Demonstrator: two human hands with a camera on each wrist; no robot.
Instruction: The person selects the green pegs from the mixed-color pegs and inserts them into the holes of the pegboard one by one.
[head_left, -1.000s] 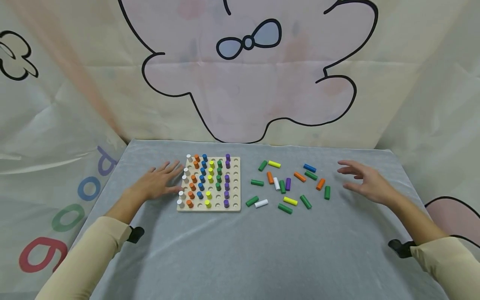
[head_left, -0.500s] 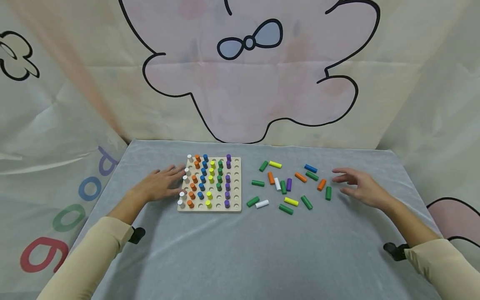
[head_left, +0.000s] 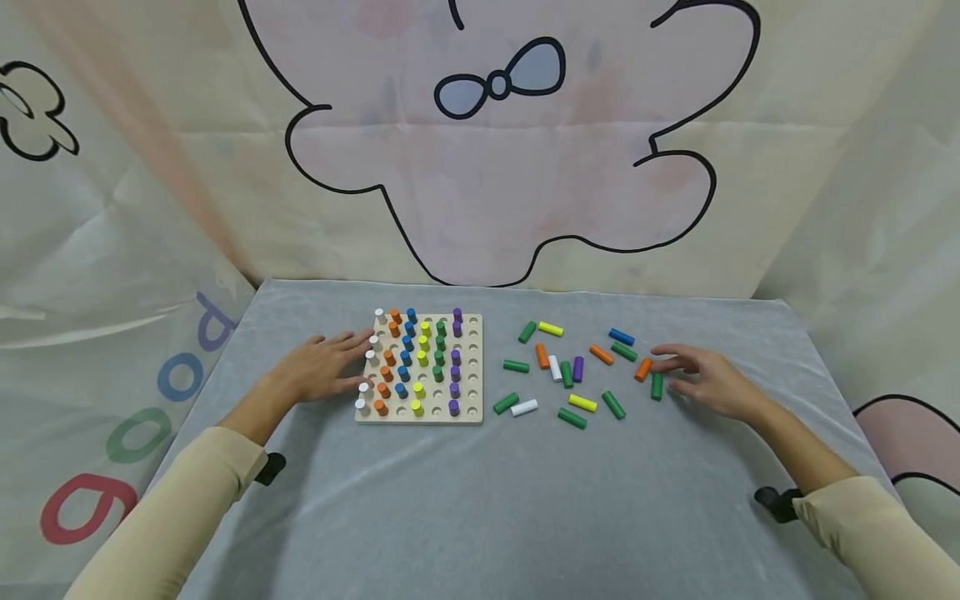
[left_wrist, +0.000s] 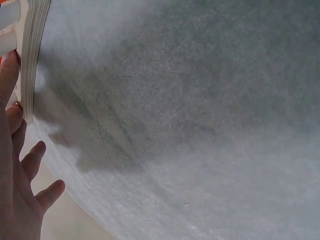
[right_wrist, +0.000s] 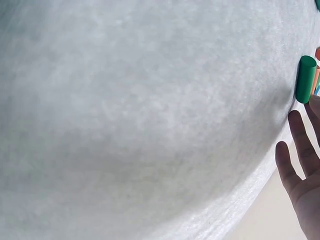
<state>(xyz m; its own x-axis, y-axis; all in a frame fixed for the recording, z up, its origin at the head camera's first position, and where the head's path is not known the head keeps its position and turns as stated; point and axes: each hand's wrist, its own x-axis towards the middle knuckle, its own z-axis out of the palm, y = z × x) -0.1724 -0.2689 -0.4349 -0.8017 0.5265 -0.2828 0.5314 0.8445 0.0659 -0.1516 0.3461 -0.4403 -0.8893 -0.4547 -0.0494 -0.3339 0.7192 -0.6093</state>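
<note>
A wooden pegboard (head_left: 474,371) stands on the grey cloth with white, orange, blue, yellow, green and purple pegs upright in its left columns. My left hand (head_left: 330,365) lies flat against the board's left edge (left_wrist: 31,60), fingers straight. Several loose pegs lie scattered to the right of the board. My right hand (head_left: 693,375) hovers at the right end of that scatter, fingers relaxed, fingertips just beside an orange peg (head_left: 642,369) and a green peg (head_left: 657,386). The green peg (right_wrist: 305,79) shows next to the fingers in the right wrist view.
The grey cloth-covered table (head_left: 480,500) ends at a printed fabric backdrop behind and on both sides. Loose pegs include a blue one (head_left: 620,337), a yellow one (head_left: 550,329) and a white one (head_left: 523,407).
My right hand has moved left and down toward the orange and green pegs at the right of the scatter. The left hand has stayed at the board's edge.
</note>
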